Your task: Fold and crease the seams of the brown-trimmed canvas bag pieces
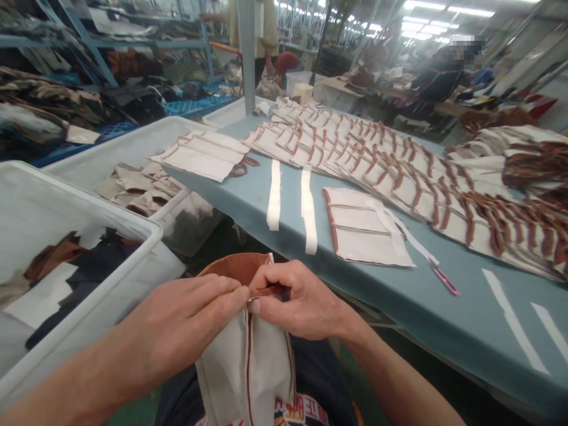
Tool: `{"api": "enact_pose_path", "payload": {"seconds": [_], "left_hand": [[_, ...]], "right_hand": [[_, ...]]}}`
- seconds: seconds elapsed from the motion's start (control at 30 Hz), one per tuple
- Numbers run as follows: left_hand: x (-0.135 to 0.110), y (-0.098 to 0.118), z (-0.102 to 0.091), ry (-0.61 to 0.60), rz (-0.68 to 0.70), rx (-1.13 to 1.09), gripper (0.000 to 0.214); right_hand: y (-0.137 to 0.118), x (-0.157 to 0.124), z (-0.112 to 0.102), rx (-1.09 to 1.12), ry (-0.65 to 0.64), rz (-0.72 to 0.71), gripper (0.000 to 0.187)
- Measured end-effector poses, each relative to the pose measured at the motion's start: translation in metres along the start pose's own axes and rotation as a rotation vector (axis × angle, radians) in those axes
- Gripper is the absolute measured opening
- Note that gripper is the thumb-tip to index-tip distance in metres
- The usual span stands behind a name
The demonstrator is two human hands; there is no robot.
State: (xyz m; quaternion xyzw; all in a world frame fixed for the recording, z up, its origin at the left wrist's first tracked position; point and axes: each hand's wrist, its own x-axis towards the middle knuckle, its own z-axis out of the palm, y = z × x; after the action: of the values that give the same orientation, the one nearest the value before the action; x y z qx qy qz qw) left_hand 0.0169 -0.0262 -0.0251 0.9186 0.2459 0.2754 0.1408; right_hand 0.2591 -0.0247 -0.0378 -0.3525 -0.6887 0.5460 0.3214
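A cream fabric panel (226, 361) with a dark reddish-brown seam down its middle hangs over my lap. Its top edge has a brown band (239, 265) that curves up behind my fingers. My left hand (190, 313) pinches this edge from the left, fingers pressed together. From the right, my right hand (302, 299) grips the same edge between thumb and curled forefinger. The two hands meet at the top of the seam; the exact spot under my fingertips is hidden.
On the blue-green table (248, 207) lie overlapping rows of cream panels (377, 160), a single panel (364, 236), white strips (308, 213) and a small pink-handled tool (446, 279). White bins (155, 236) with fabric pieces stand left. Other people work in the background.
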Motion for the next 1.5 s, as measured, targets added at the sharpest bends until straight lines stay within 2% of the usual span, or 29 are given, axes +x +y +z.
{"api": "enact_pose_path", "payload": {"seconds": [0.1,0.2,0.37,0.5,0.6,0.67,0.73,0.83,0.9,0.97,1.07,1.13,1.27,1.4,1.5], "left_hand": [[-0.002,0.001,-0.001,-0.013,0.133,0.13,0.04],[-0.01,-0.001,0.003,-0.054,0.138,0.185,0.044],[-0.016,-0.006,0.012,-0.067,0.129,0.194,0.042],[-0.011,-0.002,0.013,0.005,0.077,0.107,0.031],[-0.008,0.005,0.003,0.02,-0.03,-0.023,0.02],[-0.007,0.008,-0.007,-0.02,-0.126,-0.084,0.016],[-0.005,0.009,-0.018,-0.102,-0.2,-0.13,0.017],[0.004,0.007,-0.025,-0.242,-0.221,-0.175,0.026],[0.008,0.005,-0.023,-0.271,-0.137,-0.105,0.042],[0.009,0.002,-0.017,-0.235,-0.002,0.039,0.054],[0.001,-0.004,-0.006,-0.188,0.128,0.179,0.055],[-0.007,-0.009,-0.004,-0.207,0.113,0.159,0.052],[-0.012,-0.014,-0.008,-0.227,-0.003,0.04,0.045],[0.001,-0.012,-0.012,-0.279,-0.109,-0.127,0.035],[0.014,-0.007,-0.009,-0.265,-0.099,-0.193,0.038]], "right_hand": [[0.008,0.001,0.006,0.202,-0.024,0.095,0.025],[0.017,0.001,0.01,0.357,-0.061,0.14,0.038],[0.024,0.004,0.011,0.446,-0.08,0.121,0.031],[0.013,0.004,0.01,0.343,-0.058,0.138,0.028],[0.002,-0.001,0.007,0.147,-0.023,0.074,0.018],[-0.004,-0.006,0.006,-0.037,0.026,-0.02,0.01],[-0.008,-0.01,0.006,-0.221,0.076,-0.162,0.011],[-0.01,-0.015,0.007,-0.393,0.117,-0.325,0.015],[-0.011,-0.017,0.008,-0.427,0.137,-0.354,0.016],[-0.01,-0.019,0.009,-0.424,0.148,-0.346,0.016],[-0.005,-0.02,0.011,-0.394,0.146,-0.31,0.017],[-0.001,-0.019,0.012,-0.361,0.137,-0.288,0.017],[0.003,-0.018,0.012,-0.351,0.146,-0.295,0.018],[0.001,-0.023,0.009,-0.411,0.172,-0.34,0.018],[-0.002,-0.026,0.007,-0.453,0.173,-0.357,0.017]]}}
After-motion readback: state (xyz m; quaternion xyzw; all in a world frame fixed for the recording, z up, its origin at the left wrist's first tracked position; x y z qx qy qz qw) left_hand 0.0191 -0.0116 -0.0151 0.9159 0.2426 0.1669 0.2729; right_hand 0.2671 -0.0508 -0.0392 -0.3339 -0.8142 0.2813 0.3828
